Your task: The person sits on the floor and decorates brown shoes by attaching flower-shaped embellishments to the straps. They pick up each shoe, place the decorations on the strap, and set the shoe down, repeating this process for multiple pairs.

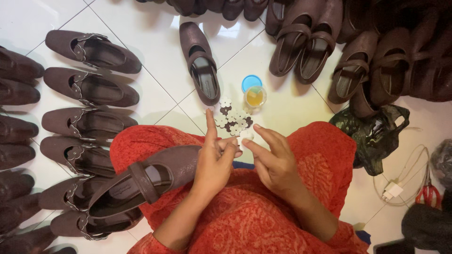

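Note:
A dark brown strap shoe (150, 181) lies across my lap on the red patterned cloth (249, 216). My left hand (214, 162) rests on the shoe's toe, its index finger raised and its other fingers curled around a small white flower piece (246, 136). My right hand (275, 160) is beside it, thumb and fingertips touching the same flower piece. On the floor just beyond my knees lies a small pile of white and brown flower ornaments (233, 117).
A small clear cup of yellowish liquid (255, 97) stands by its blue lid (251, 82). One brown shoe (200, 61) lies ahead. Rows of brown shoes line the left (89, 84) and the top right (329, 42). A dark plastic bag (372, 131), scissors (427, 193) and a charger (393, 190) lie at right.

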